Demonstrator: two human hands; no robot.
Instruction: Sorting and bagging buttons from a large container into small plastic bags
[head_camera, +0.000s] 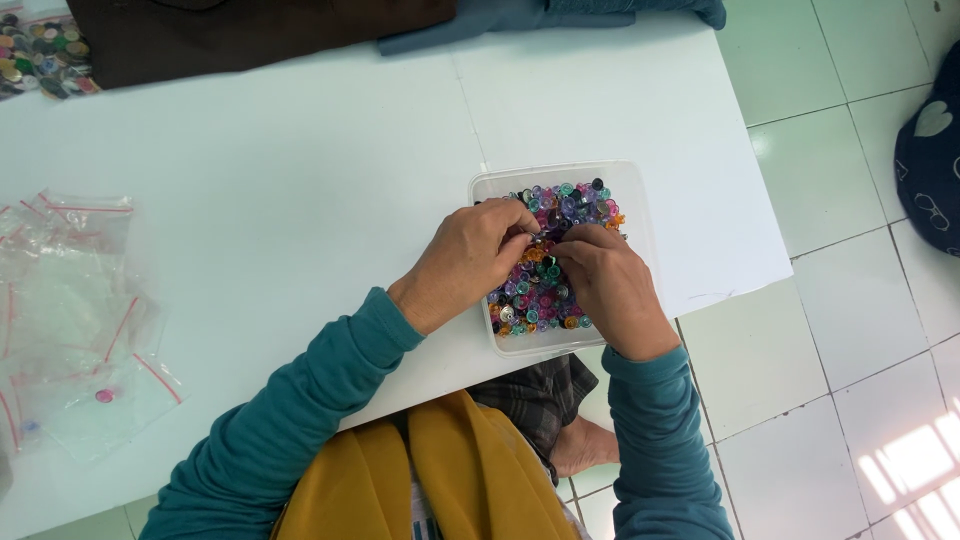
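Low centre, both hands meet over the clear tub (640, 200) of coloured buttons (545, 290) at the table (300, 180) edge: left hand (470, 258) and right hand (605, 285), each grip narrow, pinching among buttons. Clear zip bags (70, 320) lie far left; open tabletop between.

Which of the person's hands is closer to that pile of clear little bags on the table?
Left. The left hand is over the button tray's near side, toward the clear bags; the right hand lies beyond it, farther away.

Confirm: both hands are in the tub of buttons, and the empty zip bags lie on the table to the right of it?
Wrong side. In the head view the zip bags lie left of the tub on the table. Both hands, left and right, are in the buttons.
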